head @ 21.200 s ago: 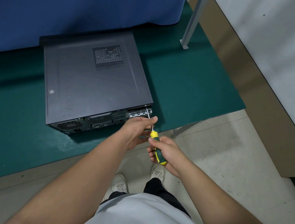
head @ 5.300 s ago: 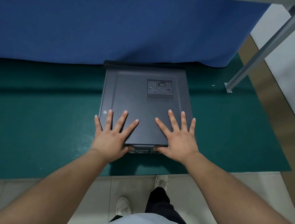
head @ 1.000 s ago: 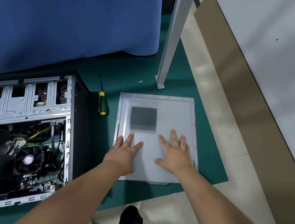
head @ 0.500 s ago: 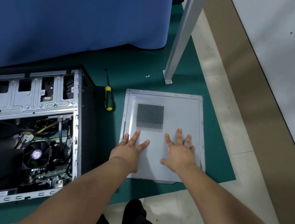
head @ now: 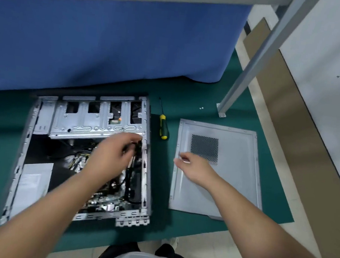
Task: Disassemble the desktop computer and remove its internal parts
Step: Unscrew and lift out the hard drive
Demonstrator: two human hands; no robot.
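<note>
Case [head: 44,113], centre-left on green mat [head: 189,101], lid off: interior exposed. Panel [head: 237,180], right of frame, now released; half a second ago both hands pressed it. Left hand [head: 114,154] has moved into case, fingers curled at dark cables; grip unclear. Right hand [head: 192,166] hovers loosely curled, empty. Screwdriver [head: 163,128] between case and panel. Parts removal beginning.

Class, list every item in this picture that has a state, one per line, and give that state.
computer case: open, lying on its side, insides exposed
side panel: removed, flat on the green mat
screwdriver: lying unused on the mat
left hand: inside the case, grasp unclear
right hand: empty, above the panel
</note>
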